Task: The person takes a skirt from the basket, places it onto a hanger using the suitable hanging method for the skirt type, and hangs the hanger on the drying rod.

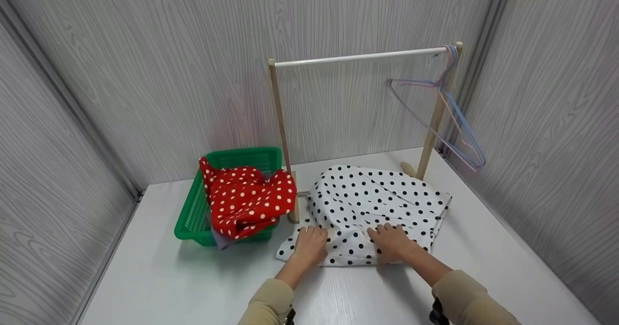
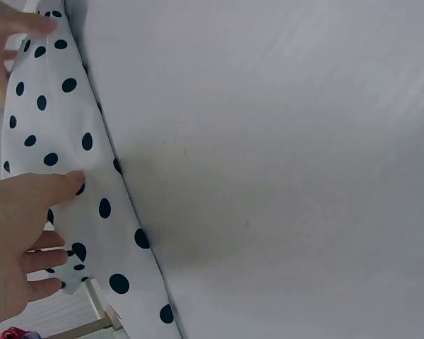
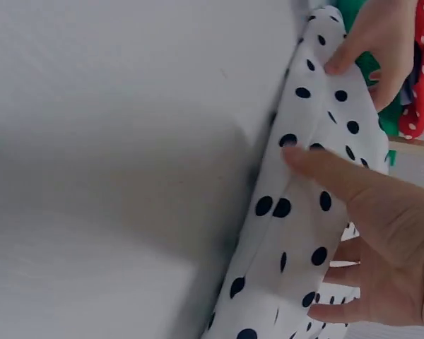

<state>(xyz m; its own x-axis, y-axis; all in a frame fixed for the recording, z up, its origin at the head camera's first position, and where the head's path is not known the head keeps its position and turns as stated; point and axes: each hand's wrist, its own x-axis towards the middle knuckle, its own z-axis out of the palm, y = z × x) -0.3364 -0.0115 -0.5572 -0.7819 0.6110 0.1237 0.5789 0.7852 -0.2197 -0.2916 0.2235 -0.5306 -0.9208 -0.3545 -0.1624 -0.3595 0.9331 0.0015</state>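
1 white cloth with black dots [image 1: 367, 189] lies spread on 1 white table [image 1: 145, 276], in front of the rack and to the right of the basket in the head view; 2 hands hold its near edge, well apart from each other. The left hand [image 1: 311, 247] pinches a rolled fold of it, 1 thumb on the near face and fingers round the far side; the right hand [image 1: 390, 243] grips the same fold likewise; each wrist view shows 3 fingers of its own hand beyond the fold, the remaining finger being out of sight.

There is 1 green basket [image 1: 192, 214], with 1 red cloth with pale dots [image 1: 251, 199] draped out over its rim; beneath that, a greyish-lilac fabric [image 1: 222, 241] shows only as a small corner, the rest covered. The rack has 1 white rail [image 1: 358, 58] and 2 wooden uprights [image 1: 279, 112]; its lower parts are partly hidden by the white cloth. At least 2 hangers, pink and blue [image 1: 465, 125], hang at the rail's right end; they overlap, so I cannot tell the exact count. 2 tan sleeves [image 1: 272, 298] are cut off by the bottom edge.
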